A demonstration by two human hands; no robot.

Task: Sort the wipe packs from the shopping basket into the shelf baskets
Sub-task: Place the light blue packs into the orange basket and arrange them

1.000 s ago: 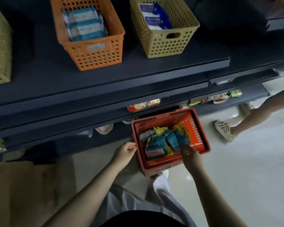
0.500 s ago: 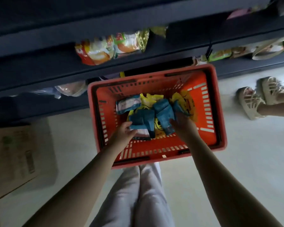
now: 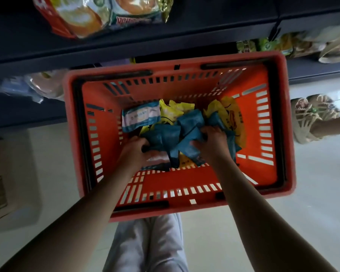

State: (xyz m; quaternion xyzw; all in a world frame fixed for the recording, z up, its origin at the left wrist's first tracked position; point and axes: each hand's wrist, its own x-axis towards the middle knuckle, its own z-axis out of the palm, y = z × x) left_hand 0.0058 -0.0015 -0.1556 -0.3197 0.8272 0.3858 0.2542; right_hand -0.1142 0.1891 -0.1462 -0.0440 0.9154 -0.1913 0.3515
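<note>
**A:** What's in front of the person?

**B:** A red shopping basket [image 3: 290, 134], just ahead of their legs and below a dark shelf [image 3: 126, 50]. Both arms reach down into it.

**A:** How far along is the sorting?

**B:** Hard to judge. The shelf baskets are out of sight. A heap of wipe packs [image 3: 177, 130] lies under the hands, so I'd say plenty is left to do. No pack is lifted clear yet.

**A:** And the hands?

**B:** The left hand [image 3: 135, 152] curls its fingers round a teal pack [image 3: 161, 136]. The right hand [image 3: 212, 142] clutches a second teal pack [image 3: 188, 124] just beside it.

**A:** Which way do the packs lie?

**B:** The teal ones are crumpled, with corners pointing every way. Beyond the left hand, a white-and-blue pack [image 3: 140, 116] lies flat, with its long axis running side to side. Beyond the right hand, a yellow pack [image 3: 232, 118] leans against the basket wall, with its long axis running away from the person.
</note>
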